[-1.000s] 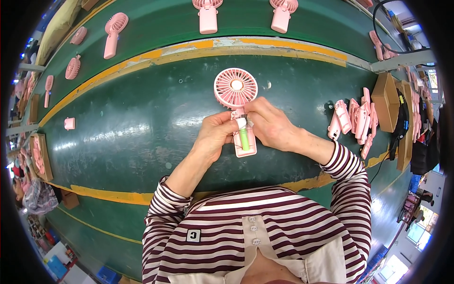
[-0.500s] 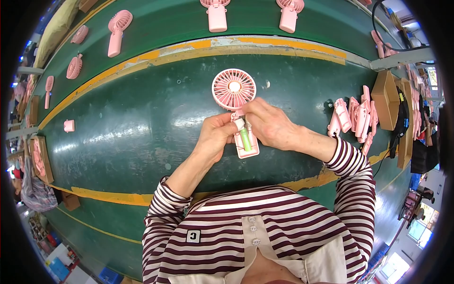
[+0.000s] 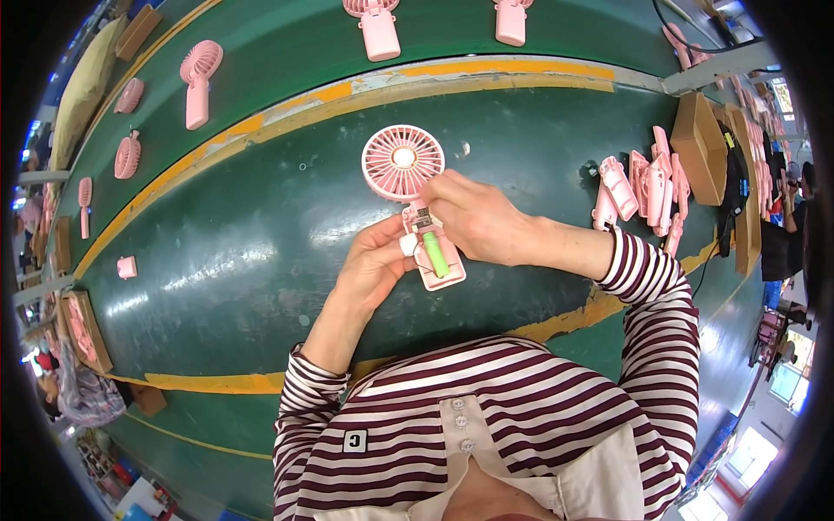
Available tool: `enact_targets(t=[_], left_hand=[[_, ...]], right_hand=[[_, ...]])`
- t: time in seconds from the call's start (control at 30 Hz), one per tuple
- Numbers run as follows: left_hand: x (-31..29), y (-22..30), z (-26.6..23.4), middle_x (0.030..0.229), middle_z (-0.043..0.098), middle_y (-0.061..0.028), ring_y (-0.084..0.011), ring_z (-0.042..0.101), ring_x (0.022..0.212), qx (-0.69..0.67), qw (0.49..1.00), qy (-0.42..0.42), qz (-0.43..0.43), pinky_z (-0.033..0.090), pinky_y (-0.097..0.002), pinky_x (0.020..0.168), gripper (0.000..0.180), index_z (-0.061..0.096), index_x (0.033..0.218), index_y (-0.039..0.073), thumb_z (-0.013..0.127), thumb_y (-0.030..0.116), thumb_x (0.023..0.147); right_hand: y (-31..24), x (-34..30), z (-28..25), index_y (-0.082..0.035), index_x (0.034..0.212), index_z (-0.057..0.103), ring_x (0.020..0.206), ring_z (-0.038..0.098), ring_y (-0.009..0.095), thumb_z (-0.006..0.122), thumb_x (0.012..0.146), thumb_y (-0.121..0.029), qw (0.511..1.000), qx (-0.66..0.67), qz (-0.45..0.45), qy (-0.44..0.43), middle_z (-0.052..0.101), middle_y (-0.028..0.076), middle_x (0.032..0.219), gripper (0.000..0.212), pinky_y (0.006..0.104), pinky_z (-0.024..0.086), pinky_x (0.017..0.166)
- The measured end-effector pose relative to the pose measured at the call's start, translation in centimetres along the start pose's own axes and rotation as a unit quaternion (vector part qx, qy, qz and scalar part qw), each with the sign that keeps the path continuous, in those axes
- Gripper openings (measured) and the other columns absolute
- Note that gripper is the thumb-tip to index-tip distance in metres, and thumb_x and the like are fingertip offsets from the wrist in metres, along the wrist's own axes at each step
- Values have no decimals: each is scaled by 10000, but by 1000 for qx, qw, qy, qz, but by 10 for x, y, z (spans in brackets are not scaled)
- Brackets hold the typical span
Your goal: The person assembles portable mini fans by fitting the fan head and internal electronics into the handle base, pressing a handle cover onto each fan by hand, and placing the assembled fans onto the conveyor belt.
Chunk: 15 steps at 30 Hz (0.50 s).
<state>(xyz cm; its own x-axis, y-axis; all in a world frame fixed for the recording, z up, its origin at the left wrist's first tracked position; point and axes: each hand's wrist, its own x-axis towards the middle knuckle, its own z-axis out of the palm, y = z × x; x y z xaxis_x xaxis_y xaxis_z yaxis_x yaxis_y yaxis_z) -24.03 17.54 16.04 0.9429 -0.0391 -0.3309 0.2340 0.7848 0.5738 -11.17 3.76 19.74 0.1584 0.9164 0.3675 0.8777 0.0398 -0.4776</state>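
Note:
A pink handheld fan lies on the green bench with its round grille away from me and its handle toward me. The handle's casing is open, baring a green cylindrical battery and a small dark circuit board. My left hand grips the handle from the left; a white covering wraps its thumb tip. From the right, my right hand has its fingers pinched together at the neck, just over the board. Whatever those fingertips hold is hidden.
Pink handle shells are heaped at the right, beside an open cardboard box. A small pink part lies at the left. Beyond a yellow-edged metal rail, more pink fans rest on a green surface. Another box stands at the far left.
My view has turned slightly, so the scene sits further left. The right fingers have shifted up toward the fan's neck, uncovering more of the circuit board. My left hand keeps hold of the handle.

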Motion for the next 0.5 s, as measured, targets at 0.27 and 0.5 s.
enact_targets(t=[0.27, 0.5], left_hand=[[6, 3, 16, 1024, 573, -111, -198, 592, 911, 95, 989, 111, -32, 502, -346, 792, 371, 471, 1135, -50, 497, -28, 765], [11, 7, 11, 955, 585, -98, -183, 606, 826, 2, 993, 95, -66, 520, -326, 726, 306, 513, 1079, -31, 486, -21, 774]], right_hand=[[0, -3, 5, 24, 699, 503, 803, 489, 257, 609, 572, -57, 997, -55, -44, -35, 464, 113, 888, 185, 335, 443, 649], [2, -3, 2, 6, 763, 551, 852, 474, 239, 602, 594, -72, 998, -32, -32, -42, 468, 92, 886, 193, 334, 387, 689]])
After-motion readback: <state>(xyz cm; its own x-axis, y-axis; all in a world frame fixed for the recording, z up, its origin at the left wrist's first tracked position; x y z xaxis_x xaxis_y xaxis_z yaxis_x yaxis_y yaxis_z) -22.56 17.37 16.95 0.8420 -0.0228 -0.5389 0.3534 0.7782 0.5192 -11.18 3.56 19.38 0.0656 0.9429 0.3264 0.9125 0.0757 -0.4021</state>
